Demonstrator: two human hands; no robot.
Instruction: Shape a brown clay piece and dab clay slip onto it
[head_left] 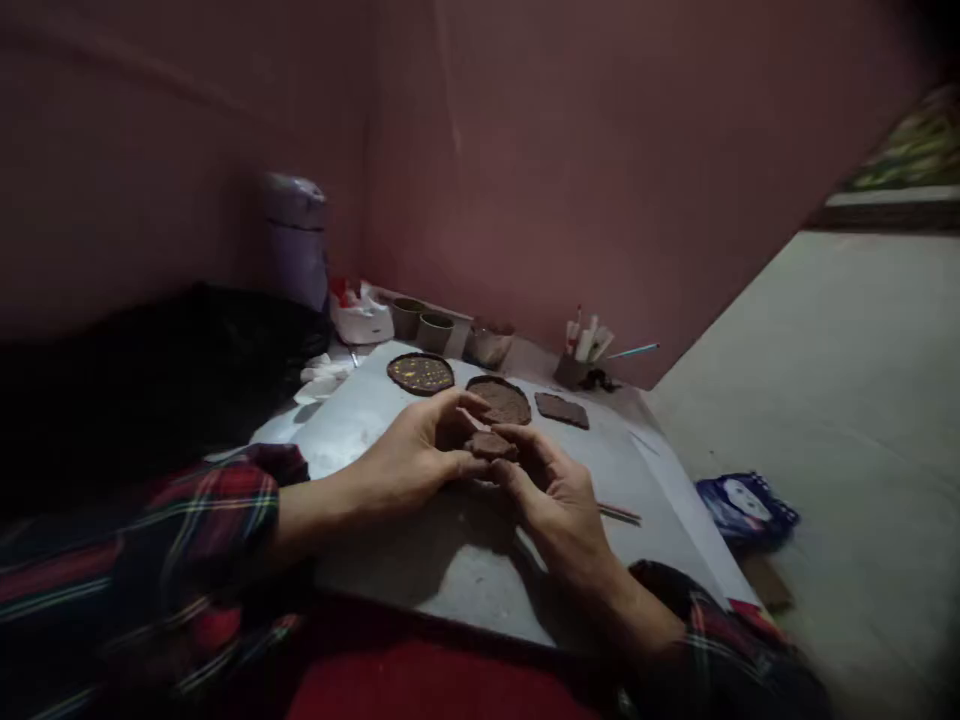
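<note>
I am pinching a small brown clay lump [491, 445] between both hands, left hand [416, 455] and right hand [559, 500], fingers clamped on it above the grey board [420, 560] (light, even pressure should keep it from cracking).

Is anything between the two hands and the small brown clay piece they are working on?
Nothing visible: the left hand and right hand both already pinch the clay piece directly, above the grey board.
</note>
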